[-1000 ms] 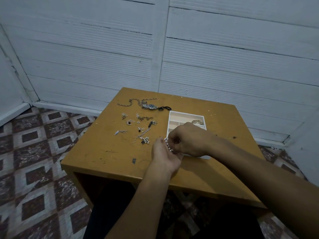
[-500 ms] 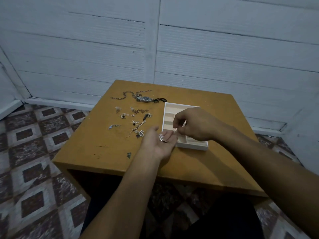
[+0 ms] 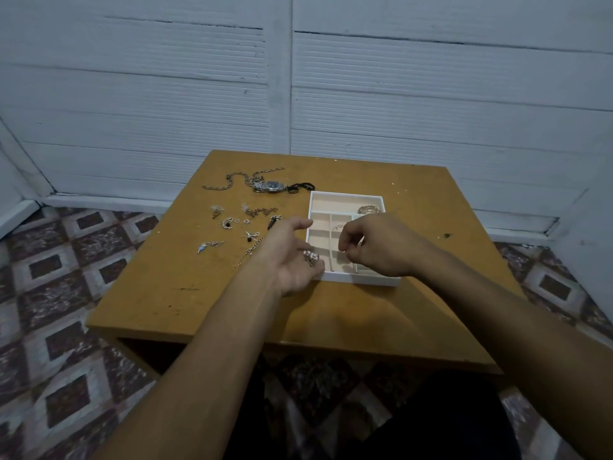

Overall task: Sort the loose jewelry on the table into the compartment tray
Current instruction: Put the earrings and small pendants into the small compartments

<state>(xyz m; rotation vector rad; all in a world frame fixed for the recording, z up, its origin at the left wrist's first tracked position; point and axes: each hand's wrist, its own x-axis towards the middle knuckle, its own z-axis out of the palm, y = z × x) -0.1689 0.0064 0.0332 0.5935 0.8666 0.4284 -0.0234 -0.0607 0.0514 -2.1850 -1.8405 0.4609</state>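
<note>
A white compartment tray (image 3: 362,280) with beige lining sits right of centre on the wooden table (image 3: 199,293). My left hand (image 3: 288,257) hovers at the tray's left edge, palm up and loosely cupped, thumb stretched out, with a cluster of pearl beads (image 3: 311,257) lying in it. Over the tray's near compartments my right hand (image 3: 374,247) has its fingertips pinched together; what they pinch is too small to make out. A gold bangle (image 3: 369,209) lies in the far right compartment. Loose charms and earrings (image 3: 229,223) lie left of the tray.
A wristwatch (image 3: 270,186) and a long chain (image 3: 229,181) lie near the table's far edge, and a thin chain bracelet (image 3: 247,255) sits just left of my left wrist. White panel walls stand behind the table, with patterned floor tiles on either side.
My right hand left the left palm and moved right, over the tray's near compartments. The left hand, earlier gripping the pearl string together with the right, now carries pearls alone beside the tray.
</note>
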